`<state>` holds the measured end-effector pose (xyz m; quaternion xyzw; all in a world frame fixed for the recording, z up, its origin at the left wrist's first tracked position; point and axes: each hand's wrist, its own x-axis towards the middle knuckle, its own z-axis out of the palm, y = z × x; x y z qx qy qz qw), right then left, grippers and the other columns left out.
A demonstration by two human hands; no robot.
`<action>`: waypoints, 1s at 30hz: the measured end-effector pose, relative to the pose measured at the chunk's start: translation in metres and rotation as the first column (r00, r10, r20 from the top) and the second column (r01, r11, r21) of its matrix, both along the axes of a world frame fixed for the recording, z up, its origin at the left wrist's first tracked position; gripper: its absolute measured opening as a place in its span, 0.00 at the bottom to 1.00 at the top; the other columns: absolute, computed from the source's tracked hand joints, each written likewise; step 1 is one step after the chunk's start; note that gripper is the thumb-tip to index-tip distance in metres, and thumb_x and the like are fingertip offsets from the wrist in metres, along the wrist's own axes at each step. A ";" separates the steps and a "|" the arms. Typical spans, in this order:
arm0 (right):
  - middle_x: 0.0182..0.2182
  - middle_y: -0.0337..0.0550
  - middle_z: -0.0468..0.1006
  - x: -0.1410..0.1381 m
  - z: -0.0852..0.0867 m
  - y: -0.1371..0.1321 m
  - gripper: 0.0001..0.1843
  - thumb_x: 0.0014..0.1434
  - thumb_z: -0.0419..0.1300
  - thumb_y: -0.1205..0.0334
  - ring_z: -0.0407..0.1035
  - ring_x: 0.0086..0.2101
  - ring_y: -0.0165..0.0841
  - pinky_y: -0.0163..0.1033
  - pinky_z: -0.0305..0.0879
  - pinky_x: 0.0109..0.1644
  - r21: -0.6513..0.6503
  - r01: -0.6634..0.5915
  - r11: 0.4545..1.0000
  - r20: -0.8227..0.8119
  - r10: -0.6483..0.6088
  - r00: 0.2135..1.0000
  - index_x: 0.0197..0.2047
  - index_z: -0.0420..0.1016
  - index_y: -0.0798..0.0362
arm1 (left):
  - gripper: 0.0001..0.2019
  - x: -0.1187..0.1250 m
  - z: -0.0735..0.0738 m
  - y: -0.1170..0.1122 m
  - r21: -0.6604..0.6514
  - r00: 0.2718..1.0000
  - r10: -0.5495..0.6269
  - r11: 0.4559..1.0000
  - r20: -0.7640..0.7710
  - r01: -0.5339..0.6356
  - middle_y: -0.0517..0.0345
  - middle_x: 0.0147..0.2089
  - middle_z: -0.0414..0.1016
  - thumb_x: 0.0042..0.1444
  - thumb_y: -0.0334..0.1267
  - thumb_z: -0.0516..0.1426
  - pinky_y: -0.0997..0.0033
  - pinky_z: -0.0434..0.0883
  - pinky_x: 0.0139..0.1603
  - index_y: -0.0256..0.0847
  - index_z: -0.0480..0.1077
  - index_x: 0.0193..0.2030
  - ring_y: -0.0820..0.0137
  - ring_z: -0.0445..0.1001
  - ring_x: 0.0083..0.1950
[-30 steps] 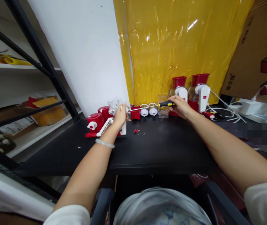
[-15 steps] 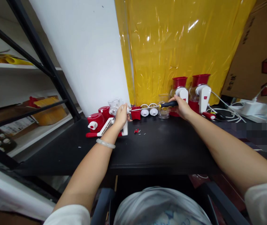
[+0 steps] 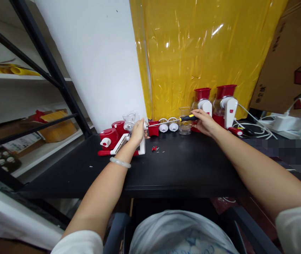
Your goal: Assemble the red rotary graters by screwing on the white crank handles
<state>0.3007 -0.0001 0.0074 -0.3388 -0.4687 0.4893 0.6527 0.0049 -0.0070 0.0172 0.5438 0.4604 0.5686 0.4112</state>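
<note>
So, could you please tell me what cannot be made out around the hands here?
Head view: the tip of the screwdriver is hidden behind the left hand, which grips a white part.
Head view: the loose bits on the table are too small to identify.
Head view: a pixelated patch blurs the table's right side.

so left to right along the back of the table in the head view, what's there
red and white device, left hand, small red part, two white caps, clear glass, right hand on screwdriver, rightmost red-topped unit, white power strip
</note>
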 end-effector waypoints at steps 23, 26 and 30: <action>0.16 0.31 0.64 0.006 -0.014 0.018 0.14 0.56 0.65 0.48 0.58 0.17 0.28 0.39 0.65 0.26 0.081 0.128 0.988 0.199 -0.142 0.970 0.31 0.67 0.47 | 0.16 0.002 0.001 -0.002 -0.051 1.000 -0.006 0.999 -0.021 0.005 0.70 0.17 0.58 0.68 0.50 0.48 0.77 0.68 0.20 0.41 0.64 0.35 0.77 0.58 0.13; 0.25 0.33 0.71 0.002 -0.007 0.010 0.07 0.52 0.64 0.60 0.63 0.21 0.28 0.37 0.66 0.26 0.010 0.097 0.995 0.070 -0.097 0.993 0.33 0.69 0.48 | 0.16 0.002 0.000 -0.001 -0.050 0.999 -0.011 0.999 -0.032 0.009 0.70 0.17 0.58 0.67 0.51 0.48 0.76 0.69 0.20 0.41 0.65 0.36 0.77 0.58 0.13; 0.28 0.36 0.72 0.002 -0.004 0.004 0.08 0.47 0.62 0.64 0.67 0.25 0.29 0.36 0.66 0.26 0.023 0.030 0.999 0.020 -0.031 0.999 0.33 0.70 0.48 | 0.16 0.002 0.000 -0.002 -0.053 0.999 -0.014 0.999 -0.036 0.012 0.69 0.17 0.58 0.67 0.51 0.49 0.75 0.69 0.20 0.41 0.65 0.36 0.76 0.58 0.13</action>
